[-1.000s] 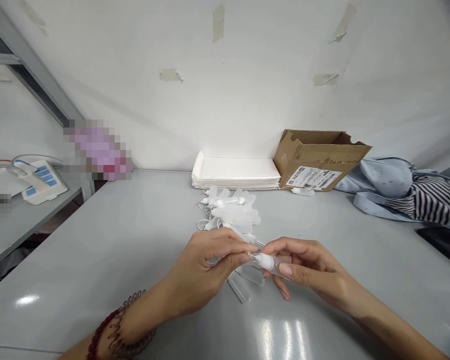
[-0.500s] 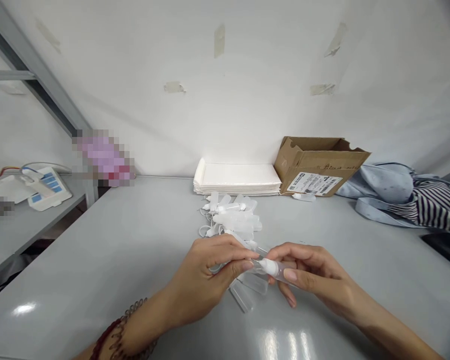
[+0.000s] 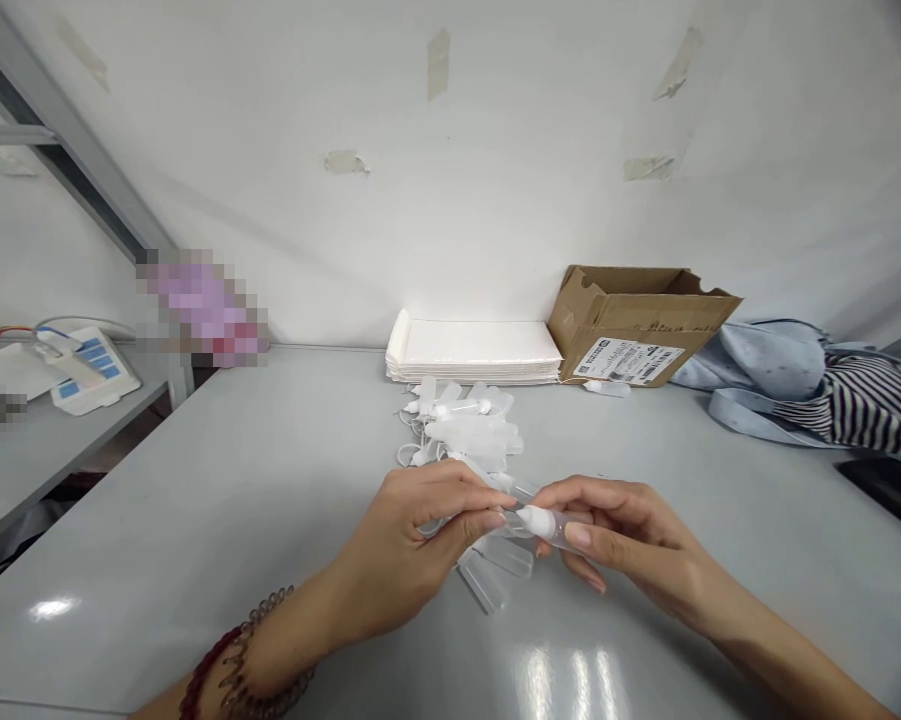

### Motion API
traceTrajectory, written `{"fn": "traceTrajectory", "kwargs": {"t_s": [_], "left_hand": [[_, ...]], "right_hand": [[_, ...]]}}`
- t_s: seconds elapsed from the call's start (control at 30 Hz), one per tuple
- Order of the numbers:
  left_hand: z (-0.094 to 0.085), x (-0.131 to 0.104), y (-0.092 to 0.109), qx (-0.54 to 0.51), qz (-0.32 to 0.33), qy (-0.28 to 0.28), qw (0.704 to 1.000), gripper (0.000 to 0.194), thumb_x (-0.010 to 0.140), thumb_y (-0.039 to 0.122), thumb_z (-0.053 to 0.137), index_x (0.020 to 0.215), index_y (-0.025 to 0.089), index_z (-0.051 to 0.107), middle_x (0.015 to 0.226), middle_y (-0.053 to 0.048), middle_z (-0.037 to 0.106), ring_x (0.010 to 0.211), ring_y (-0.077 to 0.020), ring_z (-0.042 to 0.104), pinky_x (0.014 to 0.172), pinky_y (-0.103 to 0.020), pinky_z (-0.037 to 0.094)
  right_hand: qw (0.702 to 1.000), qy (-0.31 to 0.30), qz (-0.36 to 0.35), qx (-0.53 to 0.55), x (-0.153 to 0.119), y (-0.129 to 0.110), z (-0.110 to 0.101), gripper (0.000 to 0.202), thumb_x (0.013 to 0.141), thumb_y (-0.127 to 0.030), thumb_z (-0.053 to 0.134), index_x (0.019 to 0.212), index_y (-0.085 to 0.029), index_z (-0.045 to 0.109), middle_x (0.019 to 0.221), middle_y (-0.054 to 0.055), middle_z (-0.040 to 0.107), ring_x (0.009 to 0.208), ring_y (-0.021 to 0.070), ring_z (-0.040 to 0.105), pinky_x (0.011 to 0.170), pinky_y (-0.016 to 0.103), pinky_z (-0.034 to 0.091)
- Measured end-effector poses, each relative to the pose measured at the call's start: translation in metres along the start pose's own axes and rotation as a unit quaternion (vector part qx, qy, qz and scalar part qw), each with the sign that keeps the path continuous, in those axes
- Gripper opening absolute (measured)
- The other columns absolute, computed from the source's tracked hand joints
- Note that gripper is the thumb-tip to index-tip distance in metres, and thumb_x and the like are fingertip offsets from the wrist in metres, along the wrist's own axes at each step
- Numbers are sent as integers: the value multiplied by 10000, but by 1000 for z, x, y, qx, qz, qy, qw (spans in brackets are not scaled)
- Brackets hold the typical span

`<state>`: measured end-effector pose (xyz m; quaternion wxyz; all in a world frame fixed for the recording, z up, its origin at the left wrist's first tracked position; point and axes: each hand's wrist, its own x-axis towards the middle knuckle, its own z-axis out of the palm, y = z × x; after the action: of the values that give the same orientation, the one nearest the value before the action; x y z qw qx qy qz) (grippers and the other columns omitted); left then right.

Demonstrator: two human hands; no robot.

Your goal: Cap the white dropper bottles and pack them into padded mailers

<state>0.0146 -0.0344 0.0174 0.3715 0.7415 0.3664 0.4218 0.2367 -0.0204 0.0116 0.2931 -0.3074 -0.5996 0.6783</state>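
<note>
Translucent plastic bottle with white conical top (image 3: 544,523) is in front of the brown cardboard box with a white label (image 3: 649,318), on the side near to the person. The right hand (image 3: 630,525) holds it by the body, with thumb and fingers around, which seems to leave the conical top free and pointing to the left hand (image 3: 424,530). The left thumb and forefinger are nearly closed together just beside the tip; whether they pinch something thin, I cannot tell. Left-forward of the box lies a loose pile of translucent bottles (image 3: 471,435), probably so placed to be within easy reach. The stack of flat white packets (image 3: 476,350) stands immediately left of the box, maybe against the wall to leave the front free. One small bottle (image 3: 607,388) lies at the foot of the box, and a light-blue fabric bag with striped cloth (image 3: 769,355) is right of it. Under the box, the smooth grey tabletop (image 3: 285,450) reflects light; behind it, the white wall (image 3: 495,230) carries pieces of old beige tape (image 3: 439,65).
</note>
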Motion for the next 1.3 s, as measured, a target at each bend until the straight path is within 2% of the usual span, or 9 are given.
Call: {"fn": "traceTrajectory", "kwargs": {"t_s": [0.57,0.7,0.8,0.9,1.3], "left_hand": [[0,1,-1,26,30,2,999,170,851,93,587,929,111,737,762,-48,686,684,-104,620,638,-192,477],[3,1,-6,77,88,9,993,172,849,72,578,947,96,718,754,-58,680,684,-119,602,630,-215,476],[6,0,-12,121,149,19,981,167,843,46,572,948,89,695,734,-58,673,667,-130,573,626,-244,465],[8,-1,-16,144,177,15,973,165,857,44,547,947,104,672,731,-51,669,655,-132,553,626,-261,456],[12,-5,-20,184,150,-53,970,222,908,63,443,912,127,656,688,-41,628,628,-128,492,618,-265,419]], "right_hand": [[999,13,9,-52,-2,-3,0,234,885,-355,567,1033,-224,692,772,23,644,504,61,399,474,219,324],[991,27,0,-130,-2,-8,0,229,890,-338,560,1028,-226,704,723,8,638,512,66,395,462,212,303],[980,34,-33,-195,-1,-11,2,213,890,-312,553,992,-222,717,721,12,662,597,99,505,523,219,361],[971,34,-49,-230,-1,-11,2,222,888,-305,544,978,-212,724,724,22,680,667,136,574,580,239,407],[969,53,-53,-237,3,-2,9,226,896,-306,509,899,-203,711,629,5,638,594,131,571,567,246,428]]}}
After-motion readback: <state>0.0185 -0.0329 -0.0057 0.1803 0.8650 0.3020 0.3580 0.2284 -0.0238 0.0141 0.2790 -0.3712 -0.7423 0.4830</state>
